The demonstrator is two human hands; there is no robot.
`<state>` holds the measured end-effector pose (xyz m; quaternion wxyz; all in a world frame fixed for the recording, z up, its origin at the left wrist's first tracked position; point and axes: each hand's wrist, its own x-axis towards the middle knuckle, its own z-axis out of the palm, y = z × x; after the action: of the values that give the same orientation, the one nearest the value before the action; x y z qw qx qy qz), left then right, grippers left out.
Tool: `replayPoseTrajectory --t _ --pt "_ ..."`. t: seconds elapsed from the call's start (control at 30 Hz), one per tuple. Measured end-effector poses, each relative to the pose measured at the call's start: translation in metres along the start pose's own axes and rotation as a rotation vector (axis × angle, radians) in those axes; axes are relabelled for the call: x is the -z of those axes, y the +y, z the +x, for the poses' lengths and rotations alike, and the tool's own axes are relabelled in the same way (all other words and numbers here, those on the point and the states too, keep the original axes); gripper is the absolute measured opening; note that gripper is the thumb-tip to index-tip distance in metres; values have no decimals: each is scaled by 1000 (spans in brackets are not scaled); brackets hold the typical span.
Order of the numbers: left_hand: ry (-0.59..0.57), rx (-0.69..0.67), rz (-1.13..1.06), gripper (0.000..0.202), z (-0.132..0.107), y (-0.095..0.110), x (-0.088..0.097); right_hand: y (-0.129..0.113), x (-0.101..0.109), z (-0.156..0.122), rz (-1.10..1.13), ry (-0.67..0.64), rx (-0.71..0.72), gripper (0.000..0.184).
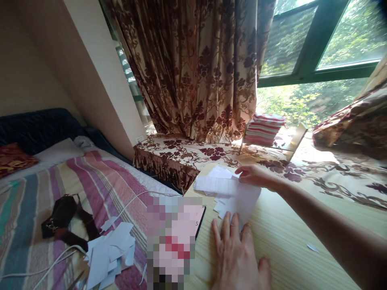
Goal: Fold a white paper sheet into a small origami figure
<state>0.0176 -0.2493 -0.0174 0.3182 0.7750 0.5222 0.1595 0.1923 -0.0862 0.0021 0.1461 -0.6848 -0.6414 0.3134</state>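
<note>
My left hand (238, 253) lies flat on the wooden table (290, 249), fingers stretched out, fingertips resting on the near edge of a pile of white paper sheets (229, 193). My right hand (256, 176) reaches across from the right and pinches the far top edge of the same white paper pile. The sheets overlap loosely near the table's far left corner.
A tablet or book (181, 237), partly blurred, sits at the table's left edge. On the striped bed (90, 185) lie torn white paper scraps (109, 253), a dark bag (63, 219) and a white cable (130, 203). Folded striped cloth (264, 129) rests by the window.
</note>
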Motion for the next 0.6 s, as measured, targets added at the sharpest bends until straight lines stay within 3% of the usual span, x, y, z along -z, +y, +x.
replayPoseTrajectory --t 0.3,0.43,0.6 --pt "25 -21 16 62 -3 0 -5 15 8 -9 89 62 -98 26" --pt "35 -33 10 60 -5 0 -5 14 15 -15 136 203 -102 24" --pt "62 -54 31 61 -11 0 -6 19 44 -31 194 446 -88 27"
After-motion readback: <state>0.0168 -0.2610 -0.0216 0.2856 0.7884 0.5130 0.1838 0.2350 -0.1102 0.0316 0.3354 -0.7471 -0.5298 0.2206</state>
